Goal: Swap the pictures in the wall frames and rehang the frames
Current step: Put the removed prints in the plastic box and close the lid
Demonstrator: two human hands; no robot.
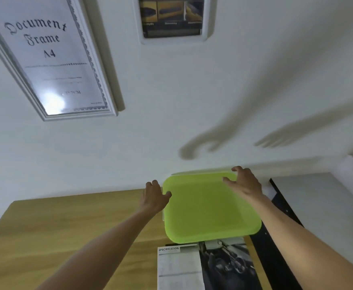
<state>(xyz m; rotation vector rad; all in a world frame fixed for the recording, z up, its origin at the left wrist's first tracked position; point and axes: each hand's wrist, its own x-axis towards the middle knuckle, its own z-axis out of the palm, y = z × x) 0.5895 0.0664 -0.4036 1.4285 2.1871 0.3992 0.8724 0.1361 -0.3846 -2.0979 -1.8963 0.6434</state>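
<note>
Two white frames hang on the wall. The large document frame (52, 59) at upper left holds a printed "Document Frame A4" sheet. A smaller frame (172, 17) at top centre holds a dark and yellow picture. Below, a lime-green lid (209, 208) sits on a clear box on the wooden table (77, 222). My left hand (153, 196) touches the lid's left edge, thumb over the rim, fingers loosely curved. My right hand (244, 183) reaches over its far right corner with fingers bent, slightly blurred. A car brochure (209, 266) lies on the table in front of the box.
A black strip (284, 208) runs along the table's right edge, with a white surface (322, 197) beyond it. Shadows of both hands fall on the wall above the box. The left part of the wooden table has nothing on it.
</note>
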